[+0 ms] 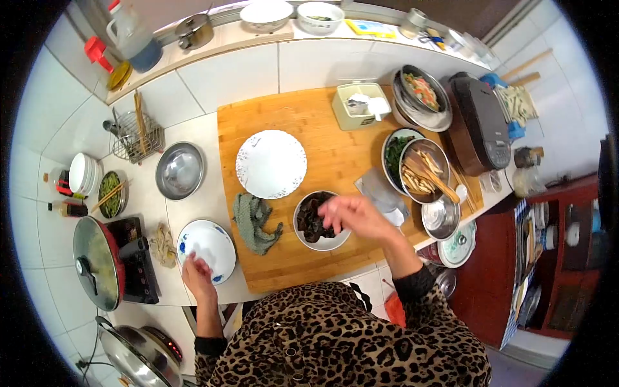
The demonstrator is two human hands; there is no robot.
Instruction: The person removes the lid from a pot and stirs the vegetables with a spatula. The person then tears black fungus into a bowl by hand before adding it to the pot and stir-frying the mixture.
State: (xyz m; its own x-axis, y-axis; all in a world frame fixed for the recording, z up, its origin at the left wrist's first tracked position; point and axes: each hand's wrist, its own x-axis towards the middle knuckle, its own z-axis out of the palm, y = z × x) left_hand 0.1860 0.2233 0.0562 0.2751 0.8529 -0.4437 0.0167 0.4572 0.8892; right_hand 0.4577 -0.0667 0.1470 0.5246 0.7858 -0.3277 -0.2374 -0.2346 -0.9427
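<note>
My right hand (356, 217) is over a white bowl (331, 244) on the wooden board. Its fingers are bent and slightly apart, with nothing visible in them. Dark, crinkled pieces like wood ear mushroom (313, 222) lie in the bowl, partly hidden behind those fingers. At the left, my left hand (198, 277) hovers over the near edge of a white plate with blue flowers (216, 248). Its fingers are loosely curled and apart, and I see nothing held. Between the two hands a crumpled green cloth (253, 222) lies on the board.
A large white plate (271, 164) rests on the cutting board (309, 116). To the right are a metal bowl of sliced food (422, 171), a container with spoons (360, 106) and a rice cooker (477, 122). A lidded pan (98, 264) and a metal basin (180, 170) stand left.
</note>
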